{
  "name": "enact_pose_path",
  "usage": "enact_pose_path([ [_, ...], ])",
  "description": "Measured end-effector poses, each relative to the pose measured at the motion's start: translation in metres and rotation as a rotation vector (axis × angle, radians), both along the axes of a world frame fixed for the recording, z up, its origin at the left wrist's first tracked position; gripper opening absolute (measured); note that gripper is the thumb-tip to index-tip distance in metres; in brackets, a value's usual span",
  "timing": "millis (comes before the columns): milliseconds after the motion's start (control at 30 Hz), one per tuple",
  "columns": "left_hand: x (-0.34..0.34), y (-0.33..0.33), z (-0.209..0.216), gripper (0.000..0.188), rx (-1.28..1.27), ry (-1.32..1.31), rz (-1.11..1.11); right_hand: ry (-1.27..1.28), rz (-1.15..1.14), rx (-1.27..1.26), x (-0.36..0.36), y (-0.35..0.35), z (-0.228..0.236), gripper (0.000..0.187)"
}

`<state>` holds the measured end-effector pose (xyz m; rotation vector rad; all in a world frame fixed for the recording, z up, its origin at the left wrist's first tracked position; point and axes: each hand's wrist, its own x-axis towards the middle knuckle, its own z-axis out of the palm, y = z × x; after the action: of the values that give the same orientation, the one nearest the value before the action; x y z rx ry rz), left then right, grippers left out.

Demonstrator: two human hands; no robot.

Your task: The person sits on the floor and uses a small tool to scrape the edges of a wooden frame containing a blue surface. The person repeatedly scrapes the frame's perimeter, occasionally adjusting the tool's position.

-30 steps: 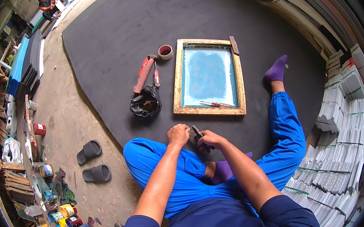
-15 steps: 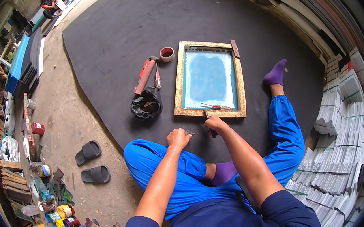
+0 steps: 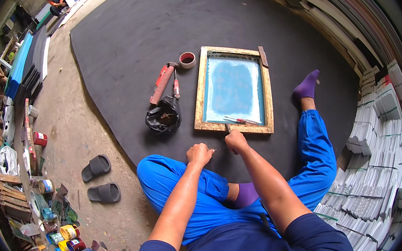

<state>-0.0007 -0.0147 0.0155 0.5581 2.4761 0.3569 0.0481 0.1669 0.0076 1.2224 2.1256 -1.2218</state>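
My right hand is closed round a dark-handled tool, its kind mostly hidden by my fingers. The tool's tip meets the near edge of a wooden screen-printing frame, which has a blue mesh with a whitish border. A screwdriver with a red and white handle lies inside the frame's near end. My left hand, fingers curled, rests low over the black mat beside a small scatter of bits. Whatever it may hold is hidden.
Left of the frame lie a tape roll, a hammer with a red handle, another screwdriver and a black plastic bag. Sandals and paint cans are on the left; bundled white stacks stand right.
My right hand has shifted slightly left and down, and its fist now covers more of the tool. My left hand stays almost in place.
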Motion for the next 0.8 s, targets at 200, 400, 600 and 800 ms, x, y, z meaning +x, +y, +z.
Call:
enact_pose_path([
  [200, 0.0, -0.003, -0.012, 0.038, 0.02, -0.003, 0.031, 0.12, -0.112, 0.012, 0.011, -0.009, -0.022, 0.018],
  [400, -0.001, 0.0, -0.016, 0.026, 0.227, 0.005, 0.054, 0.337, -0.174, -0.329, 0.032, -0.001, -0.042, 0.019],
  [600, 0.005, -0.007, -0.029, 0.026, 0.444, 0.236, -0.063, 0.206, 0.186, -0.424, 0.056, -0.033, -0.017, 0.028],
  [800, 0.005, -0.007, -0.03, 0.016, 0.272, 0.249, -0.065, 0.173, 0.202, -0.58, 0.061, -0.035, -0.015, 0.027],
])
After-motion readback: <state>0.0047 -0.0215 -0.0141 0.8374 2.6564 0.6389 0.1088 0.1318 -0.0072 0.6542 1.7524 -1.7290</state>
